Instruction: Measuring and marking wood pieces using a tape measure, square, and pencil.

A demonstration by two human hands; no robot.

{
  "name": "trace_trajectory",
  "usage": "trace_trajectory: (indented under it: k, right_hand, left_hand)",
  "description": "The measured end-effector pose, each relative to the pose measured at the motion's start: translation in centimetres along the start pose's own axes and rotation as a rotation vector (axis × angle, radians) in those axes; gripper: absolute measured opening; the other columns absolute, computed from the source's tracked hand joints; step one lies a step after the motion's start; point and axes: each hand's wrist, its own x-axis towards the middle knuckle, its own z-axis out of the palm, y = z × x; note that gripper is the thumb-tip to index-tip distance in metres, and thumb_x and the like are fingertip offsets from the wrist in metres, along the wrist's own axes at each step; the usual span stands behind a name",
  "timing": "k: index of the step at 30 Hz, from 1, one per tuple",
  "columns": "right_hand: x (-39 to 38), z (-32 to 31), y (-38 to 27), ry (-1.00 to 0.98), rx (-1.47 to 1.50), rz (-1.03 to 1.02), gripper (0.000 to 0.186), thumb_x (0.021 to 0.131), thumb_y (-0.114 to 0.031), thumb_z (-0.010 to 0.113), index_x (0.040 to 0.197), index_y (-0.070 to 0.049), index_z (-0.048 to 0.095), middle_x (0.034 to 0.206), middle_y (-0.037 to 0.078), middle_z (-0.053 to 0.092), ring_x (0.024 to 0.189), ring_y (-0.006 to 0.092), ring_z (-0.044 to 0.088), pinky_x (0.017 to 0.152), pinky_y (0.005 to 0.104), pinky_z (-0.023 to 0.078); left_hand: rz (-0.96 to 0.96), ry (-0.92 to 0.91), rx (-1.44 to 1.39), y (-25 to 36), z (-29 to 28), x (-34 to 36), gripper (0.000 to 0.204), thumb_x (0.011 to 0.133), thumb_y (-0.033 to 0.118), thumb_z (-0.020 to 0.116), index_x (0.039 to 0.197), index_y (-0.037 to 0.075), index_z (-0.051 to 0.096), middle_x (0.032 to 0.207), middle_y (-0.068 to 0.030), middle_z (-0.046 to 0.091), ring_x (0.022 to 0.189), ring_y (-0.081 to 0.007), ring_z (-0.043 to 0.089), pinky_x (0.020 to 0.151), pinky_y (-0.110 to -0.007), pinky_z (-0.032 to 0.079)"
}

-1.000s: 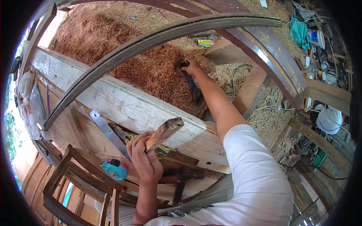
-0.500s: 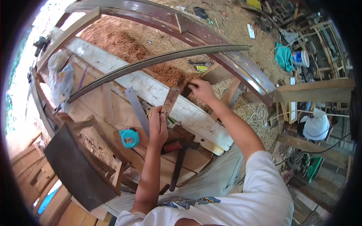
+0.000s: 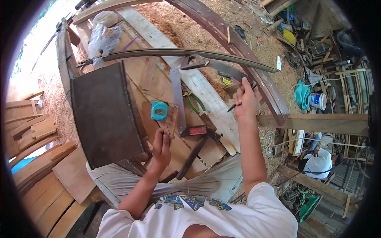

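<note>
At centre-left, the left hand (image 3: 161,149) grasps a wood block (image 3: 172,119); centre-right, the right hand (image 3: 247,100) pinches a handsaw's (image 3: 227,69) likely springy blade; its handle (image 3: 202,62) looks safer.

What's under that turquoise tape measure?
Brown wood shows around the turquoise tape measure, and the wooden piece in the left hand appears beside it. Whatever is directly underneath is covered, so I can't tell.

Likely woodshop: shavings (image 3: 163,24), planks (image 3: 204,91), handsaw (image 3: 226,69)
</note>
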Motion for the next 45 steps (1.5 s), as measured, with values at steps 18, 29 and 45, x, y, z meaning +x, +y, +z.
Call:
trace_trajectory:
  k: [18,29,45]
  right_hand:
    - [4.2,15.6,13.0,-0.548,-0.062,0.515,0.007,0.106,-0.010,0.061,0.109,-0.003,0.061,0.109,0.020,0.081,0.040,0.0078,0.035,0.037,0.0298,0.028]
    - [-8.6,-4.4,9.9,-0.328,-1.302,-0.438,0.030,0.097,-0.035,0.073,0.102,-0.006,0.077,0.085,0.017,0.077,0.083,0.0355,0.076,0.076,0.0434,0.057]
    - [-13.7,-1.3,10.1,-0.756,-1.874,-0.867,0.048,0.069,-0.023,0.095,0.110,-0.012,0.071,0.107,0.009,0.073,0.109,0.0351,0.068,0.092,0.0520,0.053]
  left_hand:
    - [-0.149,-0.119,0.373,-1.5,-5.3,-4.5,0.023,0.117,0.020,0.049,0.124,0.001,0.059,0.088,-0.0060,0.061,0.078,-0.0152,0.058,0.073,-0.032,0.049]
    - [-0.273,-0.348,0.169,-2.1,-7.8,-3.7,0.020,0.110,0.010,0.054,0.129,0.002,0.056,0.100,-0.0058,0.067,0.079,-0.0144,0.067,0.068,-0.033,0.055]
    - [-0.053,-0.265,0.221,-1.6,-10.0,-5.2,0.021,0.110,0.016,0.061,0.127,0.005,0.056,0.086,-0.0095,0.071,0.074,-0.0167,0.070,0.065,-0.036,0.055]
